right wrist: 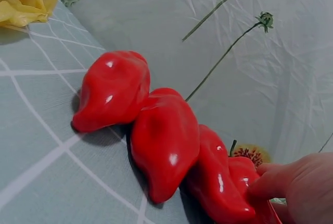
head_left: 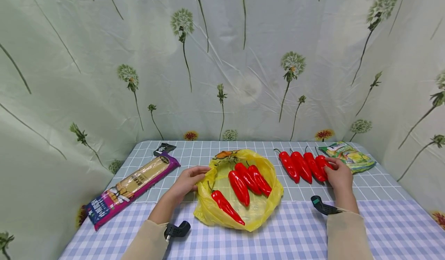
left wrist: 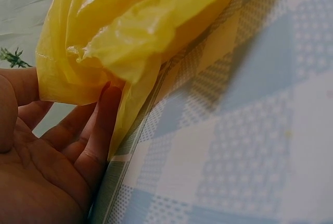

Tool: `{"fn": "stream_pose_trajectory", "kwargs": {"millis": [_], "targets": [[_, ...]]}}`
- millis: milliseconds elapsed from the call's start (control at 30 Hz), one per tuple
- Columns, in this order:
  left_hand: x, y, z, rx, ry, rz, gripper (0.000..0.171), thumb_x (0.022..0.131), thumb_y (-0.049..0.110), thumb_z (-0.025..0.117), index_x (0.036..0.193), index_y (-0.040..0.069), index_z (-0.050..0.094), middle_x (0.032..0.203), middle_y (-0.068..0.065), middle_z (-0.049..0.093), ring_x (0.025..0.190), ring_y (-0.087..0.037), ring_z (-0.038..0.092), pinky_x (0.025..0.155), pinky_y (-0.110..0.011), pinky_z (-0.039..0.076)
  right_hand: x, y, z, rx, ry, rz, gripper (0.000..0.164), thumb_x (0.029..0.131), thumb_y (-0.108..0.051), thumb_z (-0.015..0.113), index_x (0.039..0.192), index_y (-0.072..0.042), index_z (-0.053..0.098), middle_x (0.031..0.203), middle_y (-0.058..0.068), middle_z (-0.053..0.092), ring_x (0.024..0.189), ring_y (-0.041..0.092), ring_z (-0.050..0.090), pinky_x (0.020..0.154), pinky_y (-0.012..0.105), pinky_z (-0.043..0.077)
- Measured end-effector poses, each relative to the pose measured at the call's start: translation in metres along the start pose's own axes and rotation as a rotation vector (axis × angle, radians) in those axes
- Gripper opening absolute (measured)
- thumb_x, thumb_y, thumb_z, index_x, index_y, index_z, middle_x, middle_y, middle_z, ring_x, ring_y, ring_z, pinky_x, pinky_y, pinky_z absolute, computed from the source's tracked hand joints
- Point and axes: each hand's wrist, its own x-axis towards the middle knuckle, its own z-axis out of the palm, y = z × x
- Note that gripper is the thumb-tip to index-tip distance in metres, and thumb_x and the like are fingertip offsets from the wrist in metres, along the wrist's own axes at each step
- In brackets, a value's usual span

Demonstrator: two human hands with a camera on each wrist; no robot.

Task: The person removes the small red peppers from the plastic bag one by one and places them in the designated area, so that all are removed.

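Note:
A yellow plastic bag (head_left: 205,209) stands with its mouth spread wide, several red chili peppers (head_left: 238,187) lying inside. My left hand (head_left: 187,183) pinches the bag's left rim between thumb and fingers; in the left wrist view the hand (left wrist: 57,151) has the yellow film (left wrist: 130,41) between them. To the right of the bag, several more red peppers (head_left: 288,166) lie side by side in a slanting row. At the row's right end, my right hand (head_left: 340,175) grips the last pepper (right wrist: 242,172), its thumb and fingers around the side and partly covering it.
A long purple and gold noodle packet (head_left: 133,188) lies on the left, with a small black packet (head_left: 164,148) behind it. A green and yellow packet (head_left: 349,157) lies just beyond my right hand. A printed curtain (head_left: 243,59) closes off the back and sides.

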Motion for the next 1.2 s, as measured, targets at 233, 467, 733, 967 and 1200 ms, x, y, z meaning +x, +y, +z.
{"fn": "stream_pose_trajectory", "kwargs": {"millis": [233,467,733,967,1200], "targets": [[0.0,0.001,-0.001,-0.013,-0.013,0.012,0.035,0.101,0.02,0.055,0.134,0.011,0.062,0.134,-0.013,0.065,0.094,-0.011,0.066,0.077,-0.024,0.056,0.003,0.002,0.003,0.007,0.004,0.021,0.046,0.101,-0.015,0.048,0.146,-0.006,0.048,0.146,0.029,0.048,0.129,0.043,0.046,0.107,0.052,0.047],[-0.001,0.002,-0.001,-0.011,-0.016,0.011,0.036,0.101,0.021,0.055,0.135,0.011,0.061,0.135,-0.013,0.065,0.096,-0.012,0.066,0.079,-0.024,0.057,0.001,-0.001,0.001,0.009,0.013,0.035,0.047,0.101,-0.021,0.046,0.146,-0.006,0.049,0.147,0.027,0.047,0.13,0.042,0.045,0.102,0.049,0.05],[-0.002,0.002,-0.001,-0.01,-0.013,0.003,0.035,0.102,0.022,0.055,0.135,0.012,0.062,0.133,-0.012,0.065,0.095,-0.012,0.066,0.079,-0.024,0.057,-0.003,-0.009,-0.005,0.001,0.094,0.029,0.048,0.099,-0.023,0.041,0.142,-0.006,0.053,0.144,0.027,0.049,0.127,0.042,0.044,0.093,0.048,0.043],[0.0,0.001,0.0,-0.012,-0.005,-0.006,0.033,0.102,0.02,0.054,0.133,0.014,0.063,0.132,-0.01,0.066,0.097,-0.013,0.067,0.081,-0.026,0.058,-0.007,-0.023,-0.01,0.033,0.1,0.008,0.048,0.101,-0.025,0.04,0.145,-0.008,0.051,0.146,0.025,0.049,0.132,0.042,0.044,0.104,0.054,0.043],[-0.001,-0.001,-0.002,-0.027,-0.014,0.01,0.033,0.102,0.018,0.054,0.133,0.013,0.063,0.133,-0.011,0.066,0.098,-0.014,0.068,0.081,-0.027,0.058,-0.014,-0.041,-0.017,0.071,0.075,-0.071,0.046,0.103,-0.028,0.042,0.145,-0.011,0.052,0.149,0.021,0.049,0.135,0.04,0.044,0.108,0.055,0.042]]}}
